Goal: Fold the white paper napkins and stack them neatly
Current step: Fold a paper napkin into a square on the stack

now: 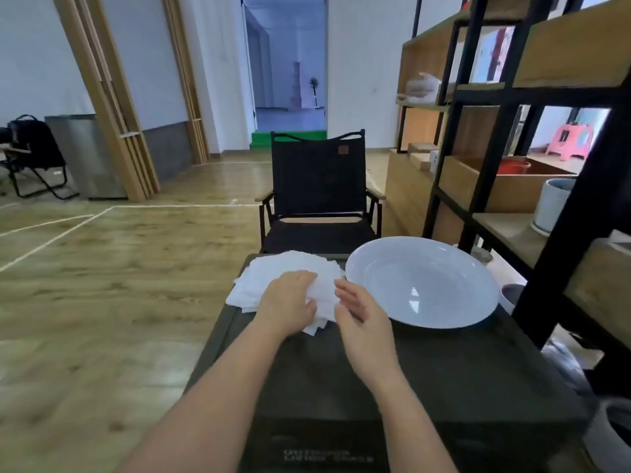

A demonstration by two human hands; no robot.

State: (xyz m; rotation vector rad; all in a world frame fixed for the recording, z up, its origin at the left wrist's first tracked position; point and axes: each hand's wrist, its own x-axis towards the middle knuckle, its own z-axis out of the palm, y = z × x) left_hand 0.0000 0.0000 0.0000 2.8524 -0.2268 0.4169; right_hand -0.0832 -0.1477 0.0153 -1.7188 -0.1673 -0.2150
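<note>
Start at the left of the dark surface (pixel 426 370): the white paper napkins (pixel 290 268) lie there in a loose, fanned heap, edges splayed out of line, so nothing here reads as a neat stack yet. Your left hand (pixel 288 302) rests palm down on the near part of that heap, fingers curled over the top sheets and seeming to gather a bunched corner; that hold likely pins the pile so it does not slide while one napkin is worked free. Just to its right, your right hand (pixel 363 319) stands on edge with the fingers straight and relaxed, gripping nothing, its fingertips touching or almost touching the raised paper; you seem to have it there to take or peel the sheet the left hand lifts. Further right, the large white plate (pixel 471 302) sits just beside the napkins, its rim close to the heap's right edge, and it holds nothing; it may be meant to receive the folded ones, though that is only a guess. Beyond the surface stands a black folding chair (pixel 317 186), and a wooden shelf unit (pixel 495 97) rises on the far right.
</note>
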